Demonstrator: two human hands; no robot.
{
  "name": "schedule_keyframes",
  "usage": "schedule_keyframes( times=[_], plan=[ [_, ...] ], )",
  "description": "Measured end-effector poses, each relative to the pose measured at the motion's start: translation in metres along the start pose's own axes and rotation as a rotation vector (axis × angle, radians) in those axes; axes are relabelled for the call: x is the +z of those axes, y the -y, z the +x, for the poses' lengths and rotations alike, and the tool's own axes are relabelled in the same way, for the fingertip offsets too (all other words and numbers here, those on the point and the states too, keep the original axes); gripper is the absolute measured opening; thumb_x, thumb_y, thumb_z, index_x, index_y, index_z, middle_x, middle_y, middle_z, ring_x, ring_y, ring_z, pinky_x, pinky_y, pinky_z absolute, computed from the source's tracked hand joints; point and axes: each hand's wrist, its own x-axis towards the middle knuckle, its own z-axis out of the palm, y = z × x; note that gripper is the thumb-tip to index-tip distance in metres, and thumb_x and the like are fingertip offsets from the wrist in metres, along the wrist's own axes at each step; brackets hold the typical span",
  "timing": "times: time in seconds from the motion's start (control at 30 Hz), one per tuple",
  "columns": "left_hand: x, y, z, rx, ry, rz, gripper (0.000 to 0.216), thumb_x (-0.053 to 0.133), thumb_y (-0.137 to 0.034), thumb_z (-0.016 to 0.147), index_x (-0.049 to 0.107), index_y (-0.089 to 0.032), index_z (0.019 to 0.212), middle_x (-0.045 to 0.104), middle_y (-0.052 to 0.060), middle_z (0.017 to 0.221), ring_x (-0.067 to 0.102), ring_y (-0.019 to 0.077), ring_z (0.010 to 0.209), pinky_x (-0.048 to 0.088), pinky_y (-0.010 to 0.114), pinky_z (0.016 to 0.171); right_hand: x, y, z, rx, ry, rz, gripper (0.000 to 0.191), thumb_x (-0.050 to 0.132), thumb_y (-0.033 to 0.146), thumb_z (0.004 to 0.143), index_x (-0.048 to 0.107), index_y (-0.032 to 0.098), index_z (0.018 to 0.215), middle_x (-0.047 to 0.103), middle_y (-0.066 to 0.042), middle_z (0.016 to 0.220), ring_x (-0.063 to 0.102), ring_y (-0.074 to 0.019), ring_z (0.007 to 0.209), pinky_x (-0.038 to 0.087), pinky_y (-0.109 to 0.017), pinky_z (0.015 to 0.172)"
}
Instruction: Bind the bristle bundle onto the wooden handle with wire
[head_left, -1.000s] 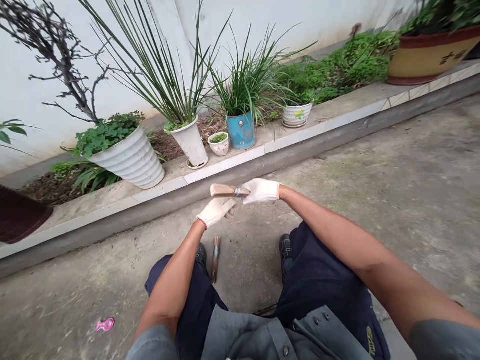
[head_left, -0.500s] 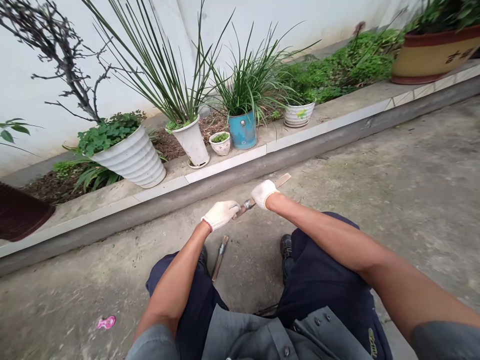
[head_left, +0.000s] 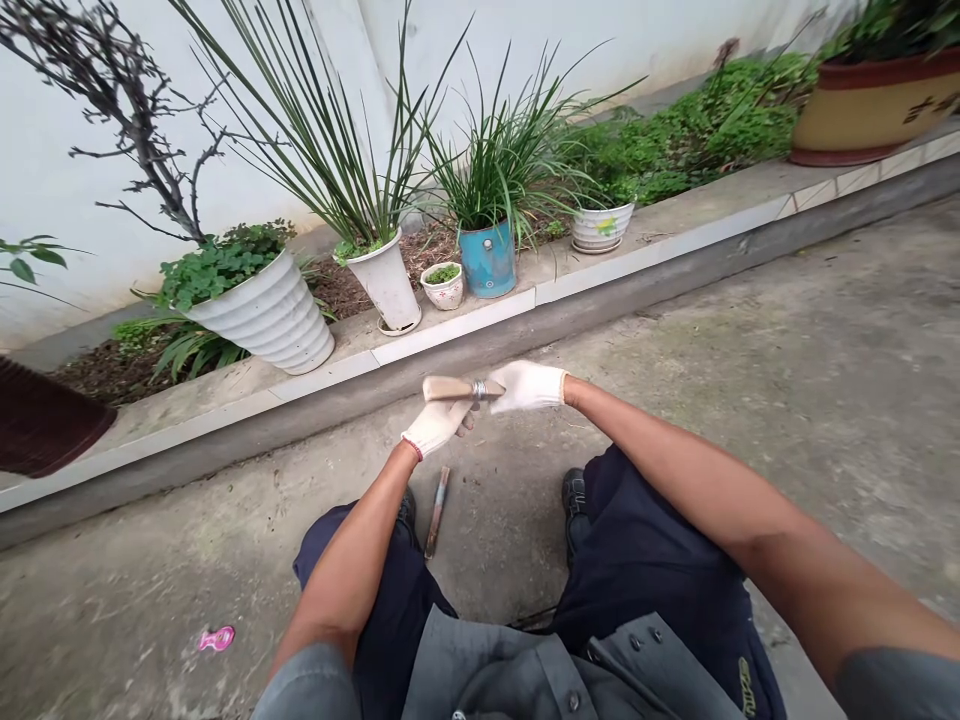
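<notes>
Both my hands wear white knit gloves. Between them is a wooden stick bound with shiny wire near its middle, its broad end pointing left. My left hand is closed around it from below, fingers curled under the wire binding. At its right end, my right hand grips with the fingers closed; this hand is slightly blurred and part of the stick is hidden by it. A second wooden stick, with a greyish band, lies on the concrete beside my left shoe.
A low tiled ledge runs across in front of me. On it stand a ribbed white pot, a tall white pot, a small pot and a blue pot. A pink object lies on the ground at lower left.
The wire-bound stick has turned and risen, its broad end now pointing left over my left hand. My right hand has shifted and rotated, now coming in from the right.
</notes>
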Motion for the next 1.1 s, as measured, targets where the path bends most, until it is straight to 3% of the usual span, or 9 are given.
schedule_keyframes(
  times=[0.13, 0.2, 0.37, 0.57, 0.67, 0.77, 0.9, 1.0, 1.1],
  plan=[
    [0.003, -0.001, -0.001, 0.008, -0.019, 0.012, 0.042, 0.038, -0.044, 0.1, 0.065, -0.015, 0.111, 0.07, 0.004, 0.081, 0.063, 0.0133, 0.061, 0.049, 0.023, 0.059, -0.009, -0.004, 0.01, 0.282, -0.251, -0.051, 0.044, 0.058, 0.055, 0.086, 0.073, 0.018, 0.104, 0.075, -0.01, 0.097, 0.067, -0.0217, 0.085, 0.04, -0.025, 0.066],
    [0.003, -0.002, -0.003, 0.031, 0.005, 0.106, 0.036, 0.04, -0.038, 0.098, 0.066, -0.017, 0.11, 0.07, 0.002, 0.081, 0.062, 0.0129, 0.06, 0.048, 0.023, 0.059, -0.01, -0.007, 0.012, 0.397, -0.293, -0.161, 0.037, 0.057, 0.045, 0.089, 0.073, 0.018, 0.109, 0.076, -0.015, 0.101, 0.07, -0.0254, 0.09, 0.043, -0.028, 0.07],
    [0.001, -0.009, -0.008, 0.052, 0.029, 0.25, 0.036, 0.042, -0.037, 0.097, 0.071, -0.019, 0.109, 0.072, 0.0, 0.078, 0.061, 0.0136, 0.058, 0.045, 0.023, 0.059, 0.003, -0.006, 0.013, 0.448, -0.147, -0.435, 0.03, 0.053, 0.015, 0.087, 0.078, 0.009, 0.104, 0.074, -0.025, 0.103, 0.071, -0.0338, 0.1, 0.048, -0.039, 0.081],
    [-0.01, -0.012, -0.009, 0.099, -0.071, 0.37, 0.031, 0.046, -0.035, 0.095, 0.073, -0.021, 0.091, 0.072, 0.001, 0.078, 0.061, 0.016, 0.069, 0.043, 0.024, 0.065, 0.025, 0.013, 0.005, 0.228, 0.167, -0.543, 0.029, 0.06, 0.012, 0.082, 0.079, 0.011, 0.103, 0.075, -0.022, 0.101, 0.071, -0.0331, 0.102, 0.049, -0.039, 0.082],
    [-0.016, -0.01, -0.008, 0.08, -0.097, 0.351, 0.03, 0.047, -0.035, 0.094, 0.073, -0.021, 0.093, 0.071, 0.0, 0.077, 0.06, 0.0155, 0.067, 0.042, 0.024, 0.064, 0.023, 0.017, -0.002, 0.021, 0.268, -0.492, 0.031, 0.065, 0.013, 0.074, 0.079, 0.015, 0.102, 0.076, -0.018, 0.097, 0.072, -0.0282, 0.092, 0.048, -0.033, 0.076],
    [-0.02, -0.007, -0.007, 0.063, -0.11, 0.301, 0.03, 0.048, -0.037, 0.094, 0.073, -0.021, 0.093, 0.07, 0.0, 0.077, 0.06, 0.0153, 0.068, 0.043, 0.023, 0.064, 0.012, 0.015, -0.008, -0.036, 0.309, -0.379, 0.027, 0.063, 0.018, 0.074, 0.077, 0.019, 0.098, 0.075, -0.01, 0.087, 0.068, -0.0203, 0.075, 0.043, -0.027, 0.068],
    [-0.019, -0.003, -0.004, 0.107, -0.093, 0.202, 0.032, 0.052, -0.042, 0.093, 0.072, -0.017, 0.086, 0.07, 0.003, 0.08, 0.061, 0.0161, 0.073, 0.045, 0.023, 0.067, 0.0, 0.008, -0.011, -0.038, 0.172, -0.219, 0.019, 0.063, 0.032, 0.077, 0.072, 0.019, 0.087, 0.069, -0.002, 0.075, 0.056, -0.0139, 0.063, 0.033, -0.024, 0.058],
    [-0.012, -0.003, -0.003, 0.057, -0.065, 0.107, 0.037, 0.051, -0.045, 0.095, 0.071, -0.014, 0.098, 0.072, 0.006, 0.079, 0.062, 0.0149, 0.064, 0.046, 0.023, 0.061, -0.003, 0.003, -0.006, -0.027, 0.02, -0.05, 0.028, 0.064, 0.043, 0.077, 0.069, 0.017, 0.088, 0.068, 0.001, 0.077, 0.055, -0.0132, 0.068, 0.032, -0.022, 0.059],
    [-0.006, -0.007, -0.004, 0.038, -0.041, 0.122, 0.039, 0.046, -0.045, 0.097, 0.07, -0.015, 0.092, 0.071, 0.005, 0.076, 0.061, 0.0134, 0.058, 0.047, 0.023, 0.059, -0.002, -0.001, 0.002, 0.025, -0.141, 0.083, 0.038, 0.062, 0.05, 0.08, 0.068, 0.015, 0.093, 0.069, -0.001, 0.082, 0.058, -0.0154, 0.076, 0.034, -0.021, 0.062]
  ],
)
